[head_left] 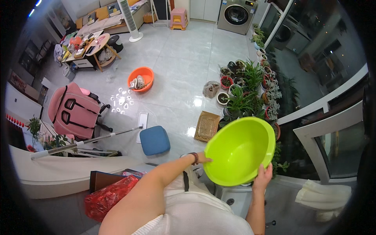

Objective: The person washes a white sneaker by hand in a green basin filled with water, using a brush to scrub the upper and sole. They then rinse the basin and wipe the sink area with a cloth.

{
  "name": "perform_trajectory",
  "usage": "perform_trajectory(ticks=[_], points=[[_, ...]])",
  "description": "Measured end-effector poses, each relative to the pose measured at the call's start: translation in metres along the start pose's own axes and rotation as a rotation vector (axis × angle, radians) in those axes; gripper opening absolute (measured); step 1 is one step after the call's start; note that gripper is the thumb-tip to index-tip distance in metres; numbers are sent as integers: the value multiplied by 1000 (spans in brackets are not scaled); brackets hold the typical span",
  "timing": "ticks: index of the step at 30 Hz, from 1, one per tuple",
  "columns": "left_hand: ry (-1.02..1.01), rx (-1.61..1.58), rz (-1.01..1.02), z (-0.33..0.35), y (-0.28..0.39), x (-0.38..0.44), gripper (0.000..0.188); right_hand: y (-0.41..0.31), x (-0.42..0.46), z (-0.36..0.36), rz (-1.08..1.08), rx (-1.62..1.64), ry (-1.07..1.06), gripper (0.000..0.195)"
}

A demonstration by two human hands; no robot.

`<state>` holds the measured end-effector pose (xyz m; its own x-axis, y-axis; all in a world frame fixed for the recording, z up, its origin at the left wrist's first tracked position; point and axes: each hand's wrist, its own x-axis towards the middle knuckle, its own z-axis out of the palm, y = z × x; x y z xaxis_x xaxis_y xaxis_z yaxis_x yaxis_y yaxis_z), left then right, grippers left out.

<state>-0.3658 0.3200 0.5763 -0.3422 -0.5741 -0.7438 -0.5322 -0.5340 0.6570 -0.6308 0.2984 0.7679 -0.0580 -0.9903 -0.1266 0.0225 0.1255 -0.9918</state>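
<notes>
A large lime-green plastic basin is tilted in front of me, its inside facing up towards the camera with nothing in it. My left hand grips its left rim, the thumb on the inner wall; a dark beaded bracelet circles that wrist. At the lower right rim my right hand holds on, fingers partly behind the wall. Below the basin, a white sink with a round drain shows in part; the basin covers the rest of it.
Many potted plants line the window on the right, near a cardboard box. A blue stool, a mop, a pink chair and an orange basin holding shoes stand left. A red plastic bag is beside my left arm.
</notes>
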Motion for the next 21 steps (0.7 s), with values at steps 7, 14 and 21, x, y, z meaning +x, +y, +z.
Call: perform_trajectory(ticks=[7, 14, 21], points=[[139, -1308, 94, -47, -78, -27, 51, -37, 48, 98, 23, 78, -216, 22], [158, -1512, 171, -128, -89, -56, 42, -26, 98, 194, 62, 41, -167, 23], [155, -1680, 18, -183, -114, -54, 39, -24, 161, 275, 86, 9, -205, 25]])
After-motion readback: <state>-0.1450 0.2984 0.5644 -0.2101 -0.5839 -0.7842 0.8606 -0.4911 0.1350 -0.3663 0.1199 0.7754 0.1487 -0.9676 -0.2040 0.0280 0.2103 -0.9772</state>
